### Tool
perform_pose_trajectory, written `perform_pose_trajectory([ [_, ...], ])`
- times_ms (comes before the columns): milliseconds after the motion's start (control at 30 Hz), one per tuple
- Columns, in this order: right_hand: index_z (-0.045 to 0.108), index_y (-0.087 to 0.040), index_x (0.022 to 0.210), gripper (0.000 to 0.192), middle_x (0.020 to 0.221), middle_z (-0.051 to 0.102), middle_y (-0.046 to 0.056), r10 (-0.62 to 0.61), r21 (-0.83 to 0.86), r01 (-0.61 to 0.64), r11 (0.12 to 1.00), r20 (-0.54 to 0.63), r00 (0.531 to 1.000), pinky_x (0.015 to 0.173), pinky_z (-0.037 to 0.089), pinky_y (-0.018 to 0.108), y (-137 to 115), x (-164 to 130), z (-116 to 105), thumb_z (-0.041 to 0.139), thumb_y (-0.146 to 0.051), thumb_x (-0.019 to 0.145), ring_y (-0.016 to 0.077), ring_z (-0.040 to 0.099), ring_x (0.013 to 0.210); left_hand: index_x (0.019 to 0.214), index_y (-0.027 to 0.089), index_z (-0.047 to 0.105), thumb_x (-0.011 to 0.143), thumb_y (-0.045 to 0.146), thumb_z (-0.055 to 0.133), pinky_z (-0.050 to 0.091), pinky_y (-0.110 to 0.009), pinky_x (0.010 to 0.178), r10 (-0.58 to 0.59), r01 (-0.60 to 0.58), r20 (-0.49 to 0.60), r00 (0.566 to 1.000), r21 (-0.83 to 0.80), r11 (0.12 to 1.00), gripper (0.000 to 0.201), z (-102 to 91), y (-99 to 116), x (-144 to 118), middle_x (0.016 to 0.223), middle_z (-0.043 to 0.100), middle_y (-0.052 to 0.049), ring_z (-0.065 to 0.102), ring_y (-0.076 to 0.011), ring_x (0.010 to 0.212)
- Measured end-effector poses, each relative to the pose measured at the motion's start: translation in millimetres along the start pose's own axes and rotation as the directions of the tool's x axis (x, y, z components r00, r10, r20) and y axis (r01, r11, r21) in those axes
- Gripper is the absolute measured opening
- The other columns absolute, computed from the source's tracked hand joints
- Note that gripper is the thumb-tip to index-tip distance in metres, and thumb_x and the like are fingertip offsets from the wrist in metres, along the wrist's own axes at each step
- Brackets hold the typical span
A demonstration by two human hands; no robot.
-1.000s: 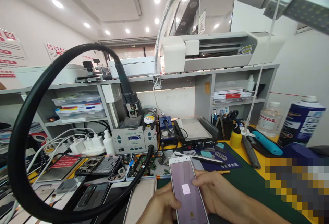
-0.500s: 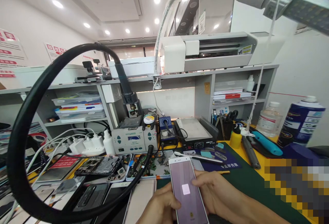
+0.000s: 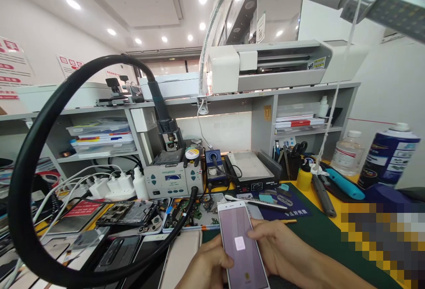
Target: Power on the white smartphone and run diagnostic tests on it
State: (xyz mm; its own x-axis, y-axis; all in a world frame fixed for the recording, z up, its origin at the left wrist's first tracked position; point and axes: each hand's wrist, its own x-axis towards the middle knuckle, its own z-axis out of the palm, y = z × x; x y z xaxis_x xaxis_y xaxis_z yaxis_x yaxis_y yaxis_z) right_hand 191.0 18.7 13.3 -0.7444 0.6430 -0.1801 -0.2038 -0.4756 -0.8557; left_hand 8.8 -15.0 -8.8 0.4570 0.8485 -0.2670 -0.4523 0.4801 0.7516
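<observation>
White phone [image 3: 245, 258] lit, clasped by its edges between left hand [image 3: 210, 258] and right hand [image 3: 278, 247]; pale on-screen box [image 3: 239, 244] apparently unanswered!

Slim phone [image 3: 244, 258] with white bezel, screen facing up and lit: mauve background with soft lengthwise bands, pale rounded square near middle, small yellow mark toward near end. Held at near side of scene between left hand [image 3: 210, 258] and right hand [image 3: 282, 247], far end angled slightly left, near end reaching bottom of view.
</observation>
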Motion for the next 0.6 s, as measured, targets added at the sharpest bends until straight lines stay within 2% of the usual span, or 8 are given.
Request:
perform_pose_trajectory([
  [133, 0.062, -0.018, 0.115, 0.039, 0.097, 0.069, 0.009, -0.001, -0.006, 0.001, 1.0, 0.01, 1.0, 0.083, 0.044, 0.04, -2, -2, 3, 0.046, -0.022, 0.079, 0.0241, 0.062, 0.089, 0.129, 0.014, 0.051, 0.058, 0.016, 0.055, 0.042, -0.037, 0.074, -0.035, 0.035, -0.005, 0.999, 0.058, 0.998, 0.071, 0.1, 1, -1, 0.094, 0.067, -0.011, 0.06, -0.0236, 0.075],
  [233, 0.061, -0.019, 0.115, 0.039, 0.098, 0.068, 0.008, -0.004, -0.011, 0.004, 1.0, 0.008, 1.0, 0.081, 0.044, 0.039, -2, -3, 3, 0.046, -0.022, 0.079, 0.0241, 0.061, 0.091, 0.131, 0.013, 0.049, 0.06, 0.016, 0.056, 0.042, -0.038, 0.076, -0.033, 0.033, 0.002, 0.999, 0.049, 0.998, 0.071, -0.1, 1, -1, 0.1, 0.068, -0.013, 0.062, -0.0257, 0.08],
  [400, 0.062, -0.018, 0.113, 0.037, 0.093, 0.068, 0.008, 0.01, -0.024, -0.01, 1.0, -0.017, 1.0, 0.077, 0.044, 0.036, -2, -1, 0, 0.046, -0.023, 0.079, 0.0221, 0.06, 0.086, 0.13, 0.012, 0.049, 0.062, 0.016, 0.056, 0.043, -0.037, 0.079, 0.015, -0.013, 0.047, 0.999, -0.037, 0.999, 0.068, 2.2, 0, -5, 0.104, 0.067, -0.014, 0.061, -0.0291, 0.096],
  [500, 0.062, -0.018, 0.111, 0.036, 0.093, 0.068, 0.008, -0.007, -0.041, 0.007, 0.999, 0.005, 1.0, 0.074, 0.043, 0.035, -3, -2, 1, 0.046, -0.023, 0.08, 0.0223, 0.06, 0.086, 0.133, 0.018, 0.047, 0.064, 0.018, 0.053, 0.044, -0.038, 0.08, -0.019, 0.032, 0.095, 0.995, -0.137, 0.99, 0.069, 4.4, 3, -10, 0.107, 0.067, -0.011, 0.057, -0.0297, 0.104],
  [600, 0.062, -0.019, 0.114, 0.037, 0.099, 0.068, 0.008, -0.051, -0.041, 0.052, 0.998, 0.026, 0.998, 0.073, 0.043, 0.034, -5, -5, 3, 0.045, -0.022, 0.081, 0.0232, 0.06, 0.091, 0.134, 0.02, 0.045, 0.068, 0.021, 0.051, 0.047, -0.039, 0.078, -0.042, 0.067, 0.148, 0.988, -0.17, 0.983, 0.066, 5.5, 8, -14, 0.106, 0.067, -0.01, 0.057, -0.0303, 0.105],
])
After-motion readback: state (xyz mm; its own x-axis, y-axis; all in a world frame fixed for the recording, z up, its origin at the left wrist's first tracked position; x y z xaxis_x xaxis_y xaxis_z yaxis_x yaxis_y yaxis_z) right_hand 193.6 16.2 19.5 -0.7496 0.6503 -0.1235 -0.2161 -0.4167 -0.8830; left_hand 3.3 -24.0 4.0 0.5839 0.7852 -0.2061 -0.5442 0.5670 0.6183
